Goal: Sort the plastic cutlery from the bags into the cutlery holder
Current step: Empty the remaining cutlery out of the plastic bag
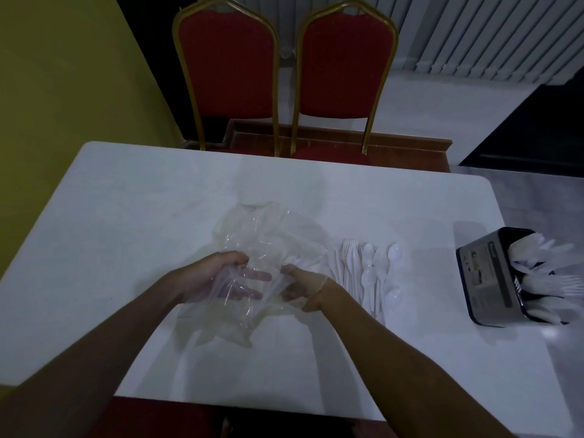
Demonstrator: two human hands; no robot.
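A crumpled clear plastic bag (pixel 265 245) lies in the middle of the white table (pixel 126 197). My left hand (pixel 215 276) grips its near edge, fingers seen through the film. My right hand (pixel 303 287) holds the bag's right side, partly covered by plastic. Just right of the bag, a loose pile of white plastic forks and spoons (pixel 363 270) lies flat on the table. At the right edge a dark cutlery holder (pixel 486 276) stands tilted, with several white utensils sticking out of it.
Two red chairs with gold frames, one at the left (pixel 227 64) and one at the right (pixel 344 67), stand beyond the table's far edge. A yellow wall rises at the left. The holder sits close to the table's right edge.
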